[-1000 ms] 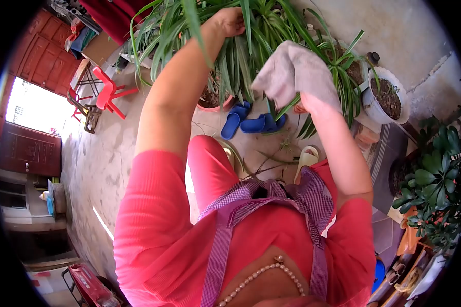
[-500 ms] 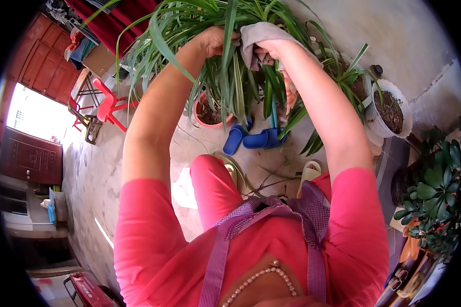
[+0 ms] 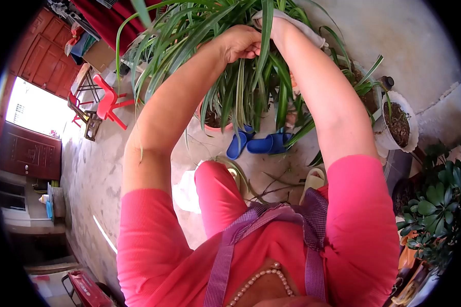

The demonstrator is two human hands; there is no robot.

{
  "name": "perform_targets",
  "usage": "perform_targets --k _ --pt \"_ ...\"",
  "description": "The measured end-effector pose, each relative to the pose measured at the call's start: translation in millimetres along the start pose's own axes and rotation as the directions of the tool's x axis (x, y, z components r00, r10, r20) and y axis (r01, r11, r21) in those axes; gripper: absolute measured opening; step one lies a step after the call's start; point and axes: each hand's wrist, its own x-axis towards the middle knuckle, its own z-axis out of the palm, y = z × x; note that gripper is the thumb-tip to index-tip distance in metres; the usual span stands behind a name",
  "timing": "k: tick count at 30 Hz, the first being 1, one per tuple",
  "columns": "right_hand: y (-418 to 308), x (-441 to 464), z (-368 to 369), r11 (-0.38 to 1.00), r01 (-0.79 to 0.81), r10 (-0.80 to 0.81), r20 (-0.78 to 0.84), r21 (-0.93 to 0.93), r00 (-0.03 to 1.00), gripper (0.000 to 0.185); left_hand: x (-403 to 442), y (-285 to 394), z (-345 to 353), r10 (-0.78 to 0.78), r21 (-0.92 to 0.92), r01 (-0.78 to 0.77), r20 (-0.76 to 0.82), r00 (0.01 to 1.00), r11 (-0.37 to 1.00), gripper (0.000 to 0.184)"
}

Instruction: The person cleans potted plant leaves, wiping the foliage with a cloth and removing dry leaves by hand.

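Note:
Long striped leaves of a bushy plant (image 3: pixel 189 33) hang over a reddish pot (image 3: pixel 213 121). My left hand (image 3: pixel 242 43) is at the front of the leaves with its fingers closed, pinching a long green leaf that runs past the fingertips. My right hand (image 3: pixel 269 24) is just to the right, mostly behind that leaf, and a pale grey cloth (image 3: pixel 298 26) is bunched around it. The right fingers are largely hidden by leaf and cloth, but the cloth stays with the hand.
Blue slippers (image 3: pixel 261 145) lie on the floor below the plant. At the right stand a white pot (image 3: pixel 397 123) with soil and a dark-leaved plant (image 3: pixel 435 204). A red chair (image 3: pixel 107 101) is at the left. A white object (image 3: pixel 186 192) lies beside my knee.
My left hand has moved right through the leaves. My right hand has brought the cloth inward and up to the leaves, from the right side to beside my left hand.

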Motion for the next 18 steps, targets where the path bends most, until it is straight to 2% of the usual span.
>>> perform_targets --k 3,8,11,13,14,16,18 --pt "-1 -17 0 0.996 0.026 -0.031 -0.055 -0.083 0.998 0.014 5 -10 -7 -0.028 0.057 0.027 0.008 1.000 0.998 0.013" --pt "-9 -68 -17 0.985 -0.047 0.031 -0.098 -0.165 0.995 0.016 -3 -10 -14 -0.047 0.091 0.044 0.026 0.999 0.995 0.017" --pt "44 3 -28 0.864 0.265 -0.294 -0.002 -0.429 0.956 0.017 -8 -10 -16 -0.048 0.090 0.049 -0.014 0.999 0.995 0.018" --pt "43 -11 -24 0.698 0.461 -0.507 0.077 -0.548 0.859 0.022 -15 -10 -15 -0.042 0.099 0.045 -0.040 0.998 0.994 0.018" --pt "49 -23 -35 0.970 0.079 -0.066 -0.061 0.230 0.996 0.017 -18 -9 -13 -0.041 0.098 0.046 -0.053 0.998 0.994 0.018" --pt "99 35 -55 0.918 0.398 -0.392 0.147 -0.006 0.908 0.015 -24 -9 -12 -0.037 0.094 0.045 -0.081 0.996 0.995 0.018" --pt "75 -11 -55 0.980 0.198 -0.200 0.064 0.031 0.978 0.015 -28 -11 -12 -0.031 0.081 0.038 -0.088 0.996 0.996 0.018"
